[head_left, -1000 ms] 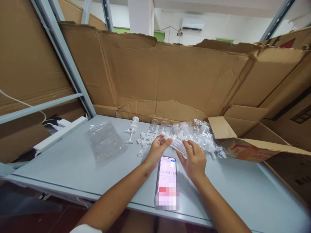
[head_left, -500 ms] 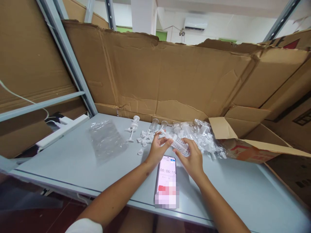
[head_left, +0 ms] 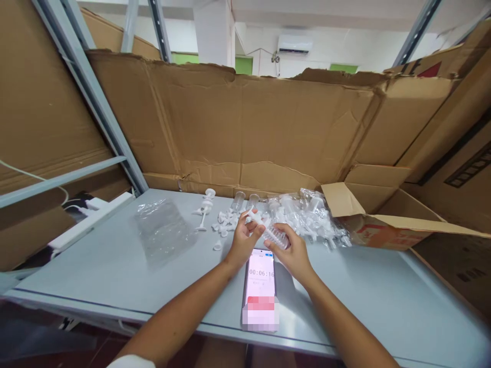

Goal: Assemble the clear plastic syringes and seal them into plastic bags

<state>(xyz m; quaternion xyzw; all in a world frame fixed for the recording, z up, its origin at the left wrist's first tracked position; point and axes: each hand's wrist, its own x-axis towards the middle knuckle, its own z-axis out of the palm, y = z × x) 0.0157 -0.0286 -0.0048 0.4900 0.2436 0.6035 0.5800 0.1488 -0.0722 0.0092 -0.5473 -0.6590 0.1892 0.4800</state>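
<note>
My left hand [head_left: 244, 240] is closed on a white plastic part [head_left: 260, 221]; its exact kind is partly hidden by the fingers. My right hand [head_left: 294, 251] grips a clear ribbed plastic cylinder [head_left: 276, 237] by its lower end. The two pieces meet between my hands, tilted, above the top edge of a phone [head_left: 262, 278]; whether they are joined I cannot tell. Just beyond the left fingers lie several small white caps [head_left: 227, 221]. Two more clear ribbed cylinders [head_left: 238, 200] stand behind them.
A white plunger-shaped assembly [head_left: 206, 207] stands at the back left, near a flat clear plastic bag [head_left: 164, 230]. Clear bags of white parts [head_left: 307, 214] lie at the back right beside an open carton [head_left: 383, 232]. Cardboard [head_left: 245, 128] walls the table's back. A power strip [head_left: 92, 222] runs along the left.
The view has shifted slightly. Both hands still hold the white part and the clear cylinder together, with only slight finger movement. The phone timer has advanced.
</note>
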